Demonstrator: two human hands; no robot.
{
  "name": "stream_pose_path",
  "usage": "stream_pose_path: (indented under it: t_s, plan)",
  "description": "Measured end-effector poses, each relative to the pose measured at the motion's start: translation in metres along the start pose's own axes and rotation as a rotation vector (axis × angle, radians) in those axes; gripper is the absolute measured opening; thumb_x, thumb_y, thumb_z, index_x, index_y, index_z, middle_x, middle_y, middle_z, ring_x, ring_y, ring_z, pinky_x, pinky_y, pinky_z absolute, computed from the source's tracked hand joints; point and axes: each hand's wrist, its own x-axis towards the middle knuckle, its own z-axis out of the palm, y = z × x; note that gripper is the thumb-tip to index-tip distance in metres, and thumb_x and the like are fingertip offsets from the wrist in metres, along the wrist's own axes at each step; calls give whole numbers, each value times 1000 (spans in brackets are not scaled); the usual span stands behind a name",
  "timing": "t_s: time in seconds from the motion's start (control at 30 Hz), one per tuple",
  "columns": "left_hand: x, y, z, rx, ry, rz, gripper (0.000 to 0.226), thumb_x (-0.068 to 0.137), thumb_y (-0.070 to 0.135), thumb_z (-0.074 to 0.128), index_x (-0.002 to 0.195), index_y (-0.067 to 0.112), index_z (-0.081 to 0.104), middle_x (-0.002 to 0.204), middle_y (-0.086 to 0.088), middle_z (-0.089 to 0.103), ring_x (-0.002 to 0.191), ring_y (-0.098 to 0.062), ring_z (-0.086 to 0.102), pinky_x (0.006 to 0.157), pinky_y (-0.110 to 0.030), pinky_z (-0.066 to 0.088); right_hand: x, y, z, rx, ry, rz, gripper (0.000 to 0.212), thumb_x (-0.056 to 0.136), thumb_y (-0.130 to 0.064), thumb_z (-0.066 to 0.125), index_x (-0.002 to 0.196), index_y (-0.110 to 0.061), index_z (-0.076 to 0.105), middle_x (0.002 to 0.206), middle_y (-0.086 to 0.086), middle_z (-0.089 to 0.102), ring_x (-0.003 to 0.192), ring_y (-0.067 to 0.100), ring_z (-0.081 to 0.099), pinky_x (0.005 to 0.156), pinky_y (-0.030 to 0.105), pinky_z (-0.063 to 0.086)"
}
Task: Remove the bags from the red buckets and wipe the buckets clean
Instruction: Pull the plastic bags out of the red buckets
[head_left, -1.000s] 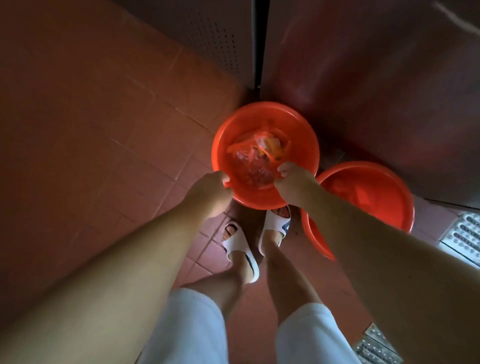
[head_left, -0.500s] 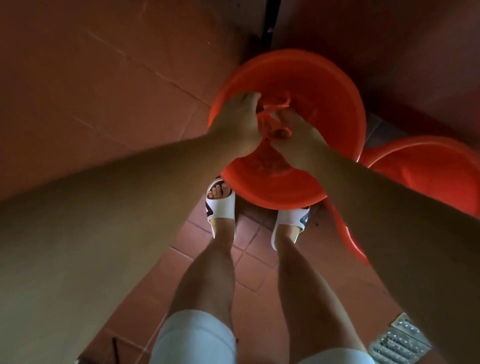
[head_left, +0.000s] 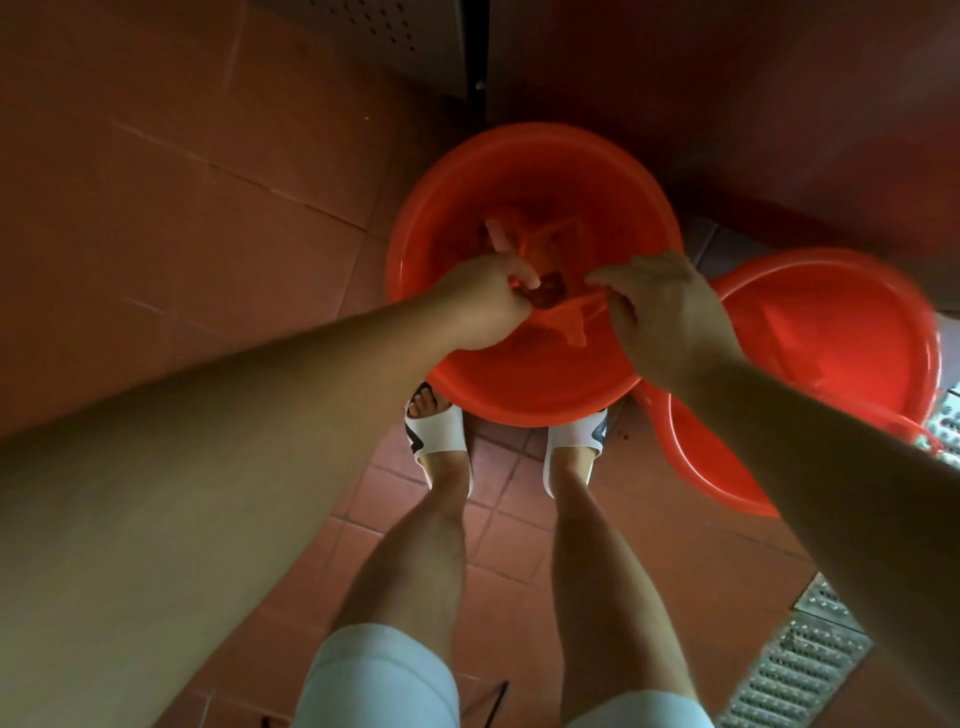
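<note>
Both hands over half-hidden bag

Open floor at 9 o'clock; wall blocks 12–2, second bucket crowds 3 o'clock.

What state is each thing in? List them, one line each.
Left hand: pinching the bag.
Right hand: pinching the bag's handle.
Bag: orange, inside the near bucket, stretched between the hands.
Near bucket: upright.
Second bucket: upright, contents unclear.
</note>
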Motion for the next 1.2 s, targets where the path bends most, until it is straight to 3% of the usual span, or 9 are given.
stream_pose_path:
  t_s: [0.07, 0.23, 0.47, 0.6, 0.7, 0.87, 1.0, 1.1, 1.2]
  plan:
    - [-3, 6, 4, -30, 20, 0, 25, 97, 29, 66, 116, 44, 65, 108, 7, 67, 68, -1, 62, 53, -10, 39, -2, 3, 4, 26, 109, 77, 32, 94, -14, 53, 120, -12, 72, 105, 10, 72, 99, 37, 61, 91, 48, 48]
    - [-4, 26, 20, -54, 17, 111, 31, 99, 44, 65, 128, 34, 70, 125, 3, 72, 114, -19, 66, 95, -35, 52, 9, -12, 21, 322, 287, 243, 23, 94, -17, 58, 108, -19, 76, 106, -23, 67, 105, 10, 60, 100, 37, 45]
    - [-7, 26, 23, -63, 226, 93, 26, 104, 33, 58, 80, 26, 67, 64, 9, 59, 74, -19, 65, 56, -27, 37, 25, -29, 38, 955, -7, 554, 39, 75, -15, 54, 106, -28, 75, 99, -7, 76, 91, 8, 70, 78, 29, 55]
    - [-20, 21, 20, -290, 254, 59, 21, 103, 37, 62, 97, 29, 81, 82, 18, 74, 80, 9, 67, 63, -5, 44, 13, -29, 54, 794, -161, 414, 26, 87, -22, 66, 111, -34, 69, 85, -23, 71, 77, -5, 66, 69, 24, 50]
    - [-25, 16, 19, -257, 241, 71, 20, 101, 40, 65, 100, 27, 81, 90, 13, 78, 85, 3, 69, 69, -14, 50, 8, -34, 64, 799, -107, 402, 15, 98, -29, 53, 94, -35, 66, 65, -23, 64, 51, -4, 54, 52, 19, 39]
    - [-25, 9, 8, -279, 296, -70, 31, 96, 33, 70, 125, 25, 65, 113, 7, 72, 99, -12, 73, 90, -36, 58, 5, -31, 66, 916, 23, 657, 54, 98, -67, 39, 89, -20, 64, 75, -1, 70, 65, 20, 65, 63, 36, 51]
    - [-25, 4, 6, -312, 187, -169, 14, 91, 10, 73, 91, 24, 74, 86, 2, 81, 84, -14, 78, 90, -41, 63, 9, -24, 68, 958, 35, 782, 10, 92, -34, 48, 91, -25, 53, 77, -2, 57, 65, 15, 55, 59, 34, 45]
    - [-25, 7, 9, -326, 163, -177, 15, 88, 9, 73, 89, 23, 79, 77, 6, 80, 75, -6, 77, 83, -32, 63, 12, -26, 62, 809, -93, 656, 43, 77, -31, 58, 119, -29, 48, 94, -7, 62, 72, 9, 64, 46, 13, 45]
    - [-22, 16, 14, -391, 156, -184, 5, 90, 19, 77, 90, 23, 80, 79, 5, 80, 79, -8, 76, 77, -29, 60, 10, -29, 63, 607, -218, 335, 75, 80, -32, 73, 147, -32, 38, 121, -8, 61, 105, 11, 65, 74, 16, 53]
